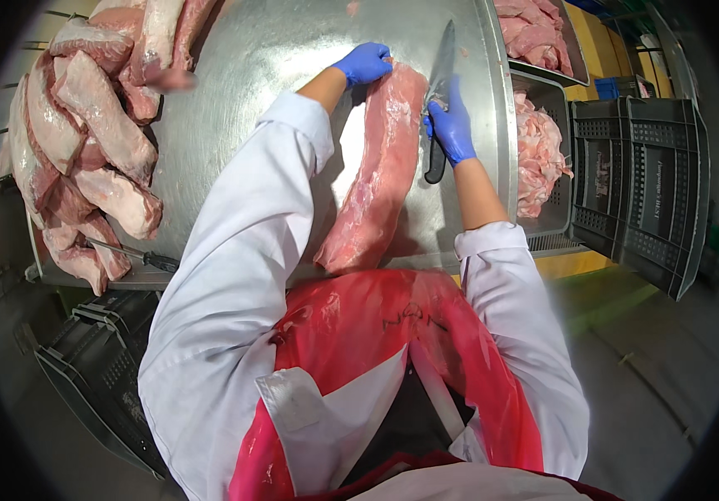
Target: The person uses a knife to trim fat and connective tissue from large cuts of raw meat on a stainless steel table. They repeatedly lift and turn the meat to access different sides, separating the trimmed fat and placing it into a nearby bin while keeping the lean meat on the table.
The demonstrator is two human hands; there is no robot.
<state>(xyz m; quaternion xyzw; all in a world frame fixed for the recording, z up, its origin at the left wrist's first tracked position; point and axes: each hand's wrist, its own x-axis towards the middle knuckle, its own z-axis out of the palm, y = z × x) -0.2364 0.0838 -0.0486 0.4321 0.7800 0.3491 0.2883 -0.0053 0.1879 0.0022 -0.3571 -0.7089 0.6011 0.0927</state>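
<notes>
A long strip of pork loin (383, 167) lies lengthwise on the metal table in front of me, its near end close to my red apron. My left hand (363, 64), in a blue glove, is closed on the loin's far left corner, its fingertips bent against the meat. On the loin's right side, my blue-gloved right hand (453, 127) grips a knife (443, 63) with a black handle. The blade points away from me, beside the far right edge of the meat. Part of the handle sticks out below the palm.
Several large meat pieces (96, 113) are piled on the left, with a dark-handled tool (159, 261) beside them. Right of the table stand a tray of pale trimmings (536, 159), a bin of meat (534, 33) and black crates (639, 184). Another black crate (100, 367) is lower left.
</notes>
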